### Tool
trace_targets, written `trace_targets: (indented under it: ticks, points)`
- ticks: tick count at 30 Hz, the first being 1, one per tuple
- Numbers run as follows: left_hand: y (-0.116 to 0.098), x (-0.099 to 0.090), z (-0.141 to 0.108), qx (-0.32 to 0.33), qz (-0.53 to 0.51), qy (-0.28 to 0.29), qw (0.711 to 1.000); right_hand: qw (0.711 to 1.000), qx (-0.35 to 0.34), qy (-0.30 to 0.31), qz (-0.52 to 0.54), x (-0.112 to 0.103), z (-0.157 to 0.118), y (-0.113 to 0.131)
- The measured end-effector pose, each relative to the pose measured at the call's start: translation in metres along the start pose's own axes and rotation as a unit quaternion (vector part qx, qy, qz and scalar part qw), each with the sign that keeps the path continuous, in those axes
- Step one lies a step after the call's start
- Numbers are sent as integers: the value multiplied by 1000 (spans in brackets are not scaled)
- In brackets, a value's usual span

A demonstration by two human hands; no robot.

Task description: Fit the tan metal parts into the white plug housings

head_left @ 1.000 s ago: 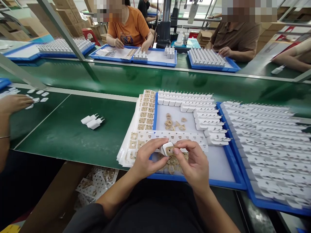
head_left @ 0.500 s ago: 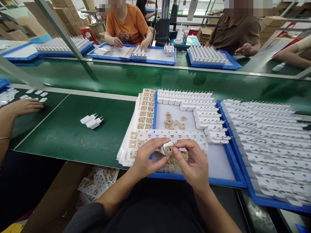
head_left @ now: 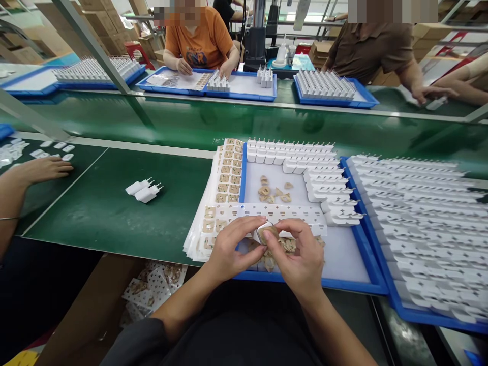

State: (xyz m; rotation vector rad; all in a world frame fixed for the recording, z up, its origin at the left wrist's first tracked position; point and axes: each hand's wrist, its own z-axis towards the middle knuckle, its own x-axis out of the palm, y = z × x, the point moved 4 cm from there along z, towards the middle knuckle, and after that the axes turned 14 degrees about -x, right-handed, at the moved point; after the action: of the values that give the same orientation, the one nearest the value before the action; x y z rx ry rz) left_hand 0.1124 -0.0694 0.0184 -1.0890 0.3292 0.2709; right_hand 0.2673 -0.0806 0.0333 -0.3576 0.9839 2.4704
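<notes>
Between the fingers and thumb of my left hand [head_left: 229,249] is a white plug charger [head_left: 259,233], its end face turned up towards me. A tan sticker [head_left: 270,234] lies against that face. The thumb of my right hand [head_left: 305,259] presses on the sticker, while the index finger rests at the charger's far edge. Below both hands, a blue-rimmed tray [head_left: 346,259] holds rows of white chargers [head_left: 292,152] along its back and right. Crumpled tan peelings [head_left: 274,193] lie in it. A perforated sticker sheet [head_left: 301,216] stretches across the tray behind my hands.
Stacked sticker sheets [head_left: 213,203] lie left of the tray. Two loose chargers [head_left: 144,190] sit on the green table [head_left: 95,213]. A fuller tray [head_left: 381,269] of chargers stands at right. A co-worker's hand [head_left: 41,170] is at far left; other people sit across the green belt [head_left: 190,119].
My right thumb has moved left onto the sticker and covers more of the charger's face. My left hand stays in place. Across the belt, a co-worker's arm has reached right towards a charger.
</notes>
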Motion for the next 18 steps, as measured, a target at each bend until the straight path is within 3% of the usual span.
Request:
trace_targets:
  ticks: [10, 13, 16, 18]
  points:
    - [2, 1, -1, 15, 15, -13, 1000, 990, -89, 37, -106, 0, 7, 8]
    - [3, 2, -4, 15, -2, -29, 999, 986, -78, 39, -140, -4, 9, 5]
    - [8, 3, -7, -1, -48, -35, 998, 997, -8, 70, -16, -2, 8, -3]
    - [12, 4, -9, -9, -80, -36, 996, 988, 53, 90, 113, 4, 4, -6]
